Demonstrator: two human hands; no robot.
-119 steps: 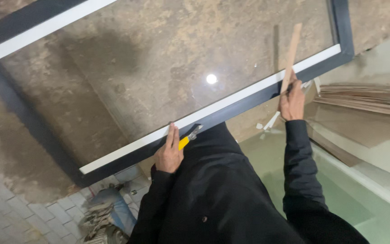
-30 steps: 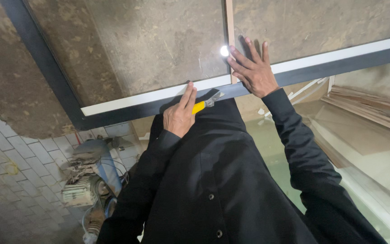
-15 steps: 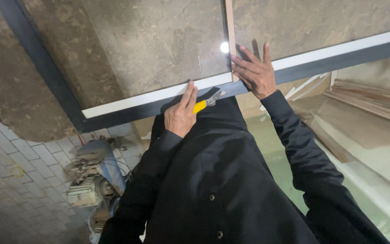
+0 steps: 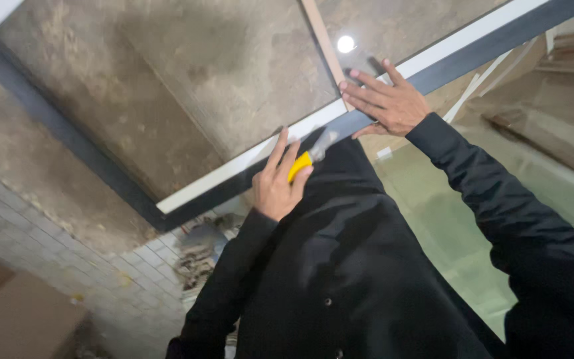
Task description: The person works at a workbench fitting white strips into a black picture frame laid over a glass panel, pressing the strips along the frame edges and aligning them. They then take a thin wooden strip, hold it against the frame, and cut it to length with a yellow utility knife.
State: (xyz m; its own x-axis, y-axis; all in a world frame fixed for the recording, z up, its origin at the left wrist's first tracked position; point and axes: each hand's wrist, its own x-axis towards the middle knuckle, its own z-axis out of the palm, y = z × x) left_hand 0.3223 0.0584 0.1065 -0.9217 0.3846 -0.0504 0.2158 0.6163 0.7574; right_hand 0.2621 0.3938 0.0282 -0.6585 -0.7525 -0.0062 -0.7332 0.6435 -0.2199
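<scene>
A large glass pane in a dark frame [image 4: 88, 149] with a white inner strip [image 4: 227, 174] lies flat in front of me. My left hand [image 4: 279, 183] grips a yellow utility knife [image 4: 303, 163], its blade against the frame's near edge. To the right, my right hand [image 4: 386, 101] presses flat with spread fingers on the frame, at the near end of a thin wooden strip [image 4: 321, 41] that lies across the glass. A lamp's reflection [image 4: 345, 44] shines on the pane beside the strip.
Stacked wooden boards [image 4: 553, 113] lie at the right. A greenish glass sheet [image 4: 473, 219] sits under my right arm. Grey paving bricks [image 4: 54, 266] cover the floor at the left, with brown cardboard [image 4: 14, 319] in the lower left corner.
The view has shifted and tilted. My right hand slid along the frame to the foot of the wooden strip. My left hand keeps the knife at the frame's edge.
</scene>
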